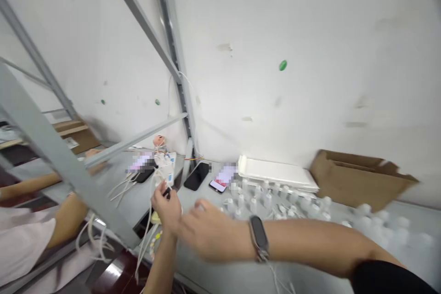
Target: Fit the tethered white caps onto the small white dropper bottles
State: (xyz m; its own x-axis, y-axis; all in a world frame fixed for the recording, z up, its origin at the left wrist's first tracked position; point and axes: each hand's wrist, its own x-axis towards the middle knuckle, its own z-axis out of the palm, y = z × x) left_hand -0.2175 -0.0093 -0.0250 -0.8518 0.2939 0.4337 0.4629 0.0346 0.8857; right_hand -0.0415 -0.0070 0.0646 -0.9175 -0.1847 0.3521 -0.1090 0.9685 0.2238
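Note:
My left hand (pixel 167 209) is raised over the near edge of the table, its fingers closed on a white cable (pixel 149 220) that loops down past the edge. A small dark piece (pixel 167 193) shows at those fingers; its kind is unclear. Close by on the right is my right hand (pixel 215 234), smeared by motion, so its fingers cannot be read. A dark fitness band (pixel 258 234) circles that wrist. Beyond the hands lie a black phone (pixel 197 176) and a phone with a lit screen (pixel 220 179). Several small white plugs (pixel 253 204) stand to the right.
Grey metal shelf posts (pixel 65 156) cross the left side. Behind them a co-worker's arm (pixel 74 216) reaches over the neighbouring table. White flat trays (pixel 275 171) and an open cardboard box (pixel 358 179) stand against the wall. A small doll-like figure (pixel 159 141) sits behind my left hand.

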